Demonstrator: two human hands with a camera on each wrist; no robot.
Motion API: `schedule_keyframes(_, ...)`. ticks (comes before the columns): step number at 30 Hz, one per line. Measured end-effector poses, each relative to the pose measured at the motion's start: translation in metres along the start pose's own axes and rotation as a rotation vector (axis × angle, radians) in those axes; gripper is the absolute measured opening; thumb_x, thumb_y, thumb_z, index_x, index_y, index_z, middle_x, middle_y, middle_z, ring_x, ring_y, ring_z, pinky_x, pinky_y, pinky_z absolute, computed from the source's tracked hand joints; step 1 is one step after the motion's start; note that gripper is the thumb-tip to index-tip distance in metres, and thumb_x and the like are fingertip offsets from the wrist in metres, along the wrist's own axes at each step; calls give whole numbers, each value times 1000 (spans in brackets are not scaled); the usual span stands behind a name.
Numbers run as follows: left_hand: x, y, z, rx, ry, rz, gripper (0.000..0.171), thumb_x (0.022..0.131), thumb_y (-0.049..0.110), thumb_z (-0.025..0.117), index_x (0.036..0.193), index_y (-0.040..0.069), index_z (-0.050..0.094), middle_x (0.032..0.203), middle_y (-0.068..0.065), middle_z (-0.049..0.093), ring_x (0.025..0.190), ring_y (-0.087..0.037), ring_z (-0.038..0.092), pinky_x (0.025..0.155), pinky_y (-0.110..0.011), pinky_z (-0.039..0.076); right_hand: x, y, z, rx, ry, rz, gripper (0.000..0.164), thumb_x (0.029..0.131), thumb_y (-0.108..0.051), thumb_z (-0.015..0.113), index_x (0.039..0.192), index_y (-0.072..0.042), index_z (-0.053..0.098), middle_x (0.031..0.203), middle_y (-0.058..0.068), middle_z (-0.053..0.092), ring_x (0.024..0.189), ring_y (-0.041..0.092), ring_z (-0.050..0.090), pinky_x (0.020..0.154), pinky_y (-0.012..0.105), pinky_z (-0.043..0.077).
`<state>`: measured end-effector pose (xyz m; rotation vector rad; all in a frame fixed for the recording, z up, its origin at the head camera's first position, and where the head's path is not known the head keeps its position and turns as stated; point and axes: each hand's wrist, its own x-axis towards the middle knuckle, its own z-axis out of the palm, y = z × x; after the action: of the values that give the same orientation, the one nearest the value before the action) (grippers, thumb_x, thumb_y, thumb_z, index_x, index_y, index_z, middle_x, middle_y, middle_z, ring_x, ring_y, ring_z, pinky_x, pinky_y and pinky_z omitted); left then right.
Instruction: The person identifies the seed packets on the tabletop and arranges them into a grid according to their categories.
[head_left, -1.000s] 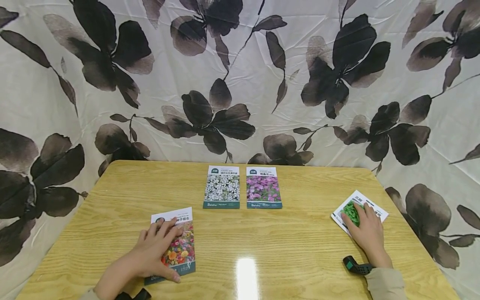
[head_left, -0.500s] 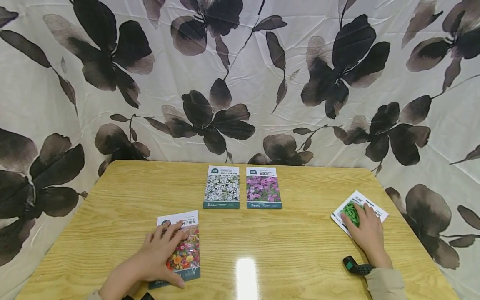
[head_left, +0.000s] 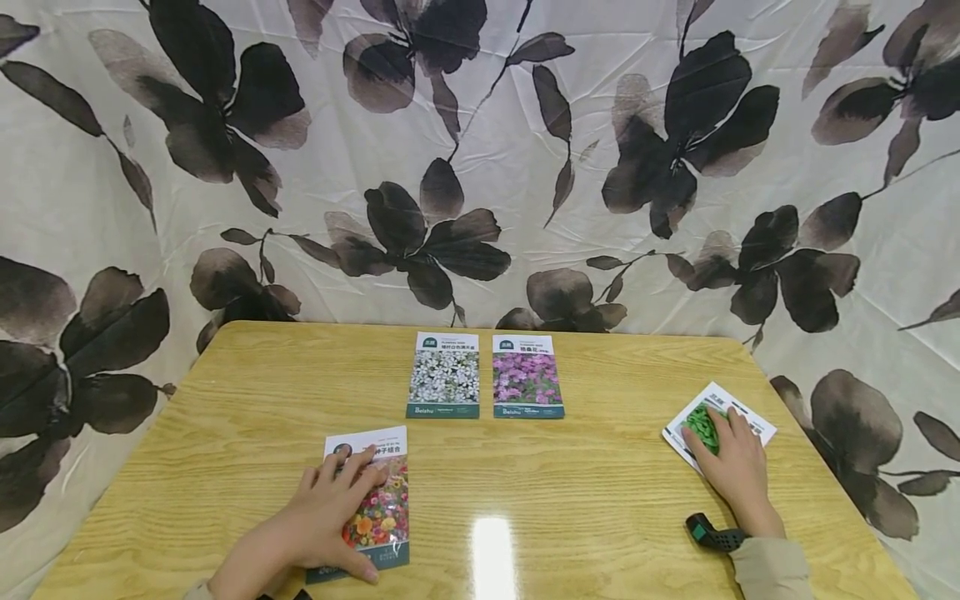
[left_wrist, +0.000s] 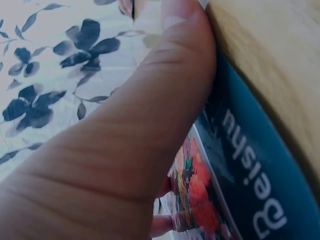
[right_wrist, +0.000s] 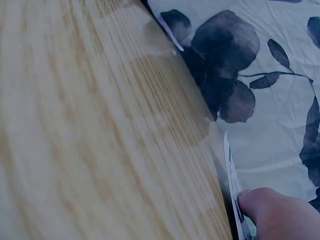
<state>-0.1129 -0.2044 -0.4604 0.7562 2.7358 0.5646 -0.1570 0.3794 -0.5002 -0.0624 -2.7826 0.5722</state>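
My left hand (head_left: 318, 517) lies spread over a seed packet (head_left: 386, 508) with mixed red and orange flowers, at the left front of the table. Its fingertips press the upper part of the packet, and the thumb lies across the teal lower band (left_wrist: 250, 165), seen close up in the left wrist view. Over at the right, my right hand (head_left: 738, 467) rests on a tilted seed packet (head_left: 699, 429) with a green picture. In the right wrist view its thumb (right_wrist: 275, 215) touches that packet's edge. Both palms partly hide the packets beneath.
Two more seed packets, a white-flowered one (head_left: 444, 375) and a purple-flowered one (head_left: 527, 377), lie side by side at the table's back middle. A floral cloth (head_left: 525, 167) hangs behind the wooden table (head_left: 585, 500). A black strap device (head_left: 716, 533) sits at the right wrist.
My left hand has slid the mixed-flower packet a little to the right and toward the front edge, and the packet stands slightly straighter. The right hand and its packet have stayed put.
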Motion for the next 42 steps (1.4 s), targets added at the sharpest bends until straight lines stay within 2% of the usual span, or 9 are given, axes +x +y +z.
schedule_keyframes(8,2,6,3,-24,10,20,122,52,84,73,149,15,41,157,-23,26,138,-60,14,97,-76,20,0,1,0,5,-6,4,68,99,-44,55,143,7,42,147,42,27,135,59,22,105,71,17)
schedule_keyframes(12,5,8,4,-26,-10,22,123,53,84,73,150,15,41,158,-22,24,139,-59,13,98,-76,19,0,0,-1,0,0,2,68,99,-43,55,142,8,42,146,42,28,135,60,23,105,71,18)
schedule_keyframes(16,7,12,3,-8,-41,21,124,54,86,70,152,16,39,159,-20,23,141,-56,13,99,-76,19,0,-1,-3,0,6,1,67,99,-42,56,141,9,43,145,43,29,133,61,24,104,72,18)
schedule_keyframes(24,11,19,7,4,-34,60,121,56,86,69,150,17,40,158,-21,24,140,-57,16,99,-76,20,-1,-1,-3,1,-2,5,68,99,-42,56,141,9,42,145,42,28,134,61,23,104,72,18)
schedule_keyframes(36,17,28,6,26,-77,57,121,57,87,68,151,18,39,158,-19,24,140,-56,17,99,-75,21,-1,0,1,8,4,2,68,99,-42,56,141,9,43,146,42,28,134,60,23,104,72,17)
schedule_keyframes(42,21,31,9,28,-72,77,119,57,88,67,150,18,40,159,-19,24,140,-55,17,100,-73,21,0,1,1,9,10,-2,67,99,-42,56,141,9,43,146,42,28,134,61,23,104,72,18)
